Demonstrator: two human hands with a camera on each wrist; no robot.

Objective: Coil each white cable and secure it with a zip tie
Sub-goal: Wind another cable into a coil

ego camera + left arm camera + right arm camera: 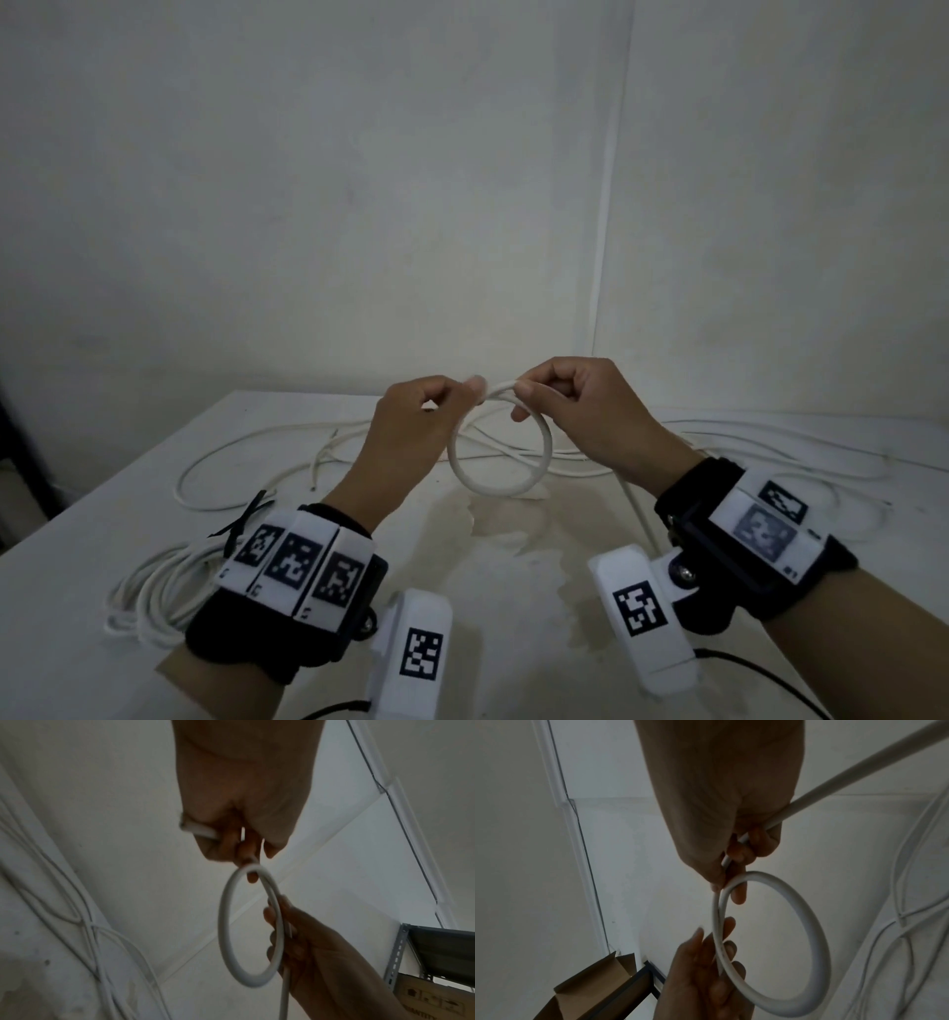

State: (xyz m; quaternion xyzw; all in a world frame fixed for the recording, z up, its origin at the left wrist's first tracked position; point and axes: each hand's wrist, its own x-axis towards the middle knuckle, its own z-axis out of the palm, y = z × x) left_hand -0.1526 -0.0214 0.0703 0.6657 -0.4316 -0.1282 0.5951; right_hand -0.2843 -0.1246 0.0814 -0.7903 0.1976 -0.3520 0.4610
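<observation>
White cable (pixel 500 465), one stiff loop of it, hangs in the air between the two hands above the table (pixel 539 565), and this is plainly the coiling step, barely begun: a single turn, no tie on it. Nearest the body, down at the left, a finished bundle (pixel 154 596) already lies on the tabletop with a black zip tie (pixel 241 519) beside the left wrist; whether that tie is cinched round the bundle I cannot tell. Up at the loop's top, the left hand (pixel 411 437) has its fingers curled round the cable's cut end, pinching it where the turn closes. The right hand (pixel 585 411) pinches the same crossing from the other side, with the free run slipping out under its palm and trailing down toward the table. Farther back, more loose cables (pixel 267 437) sprawl across the surface to the wall. Next, I judge, the right hand must draw in slack and lay a second turn matching the first, while the left keeps the crossing from springing open.
</observation>
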